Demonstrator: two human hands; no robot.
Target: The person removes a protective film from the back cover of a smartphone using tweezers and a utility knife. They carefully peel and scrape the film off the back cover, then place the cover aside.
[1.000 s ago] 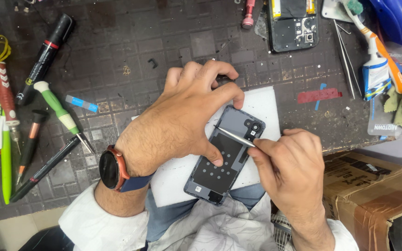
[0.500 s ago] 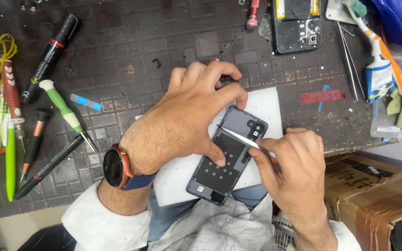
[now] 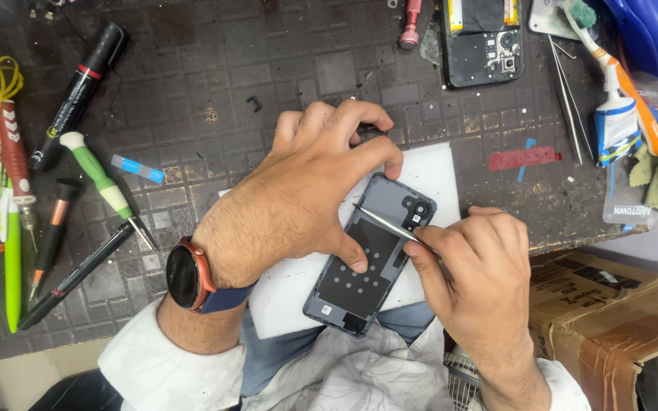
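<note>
dark gridded work mat point(image 3: 192, 68) holds screwdrivers point(image 3: 104, 186), a black marker point(image 3: 78, 95), white pad point(image 3: 439, 171), opened phone point(image 3: 485, 42), tweezers point(image 3: 566, 99).

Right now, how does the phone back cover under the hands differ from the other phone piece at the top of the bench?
The back cover lies tilted on the white pad; the phone piece lies nearly square on the dark mat. The back cover is pinned by the left hand and probed with tweezers in the right hand; the phone piece is untouched. The back cover looks grey-blue, the phone piece black. Both lie inner side up.
</note>
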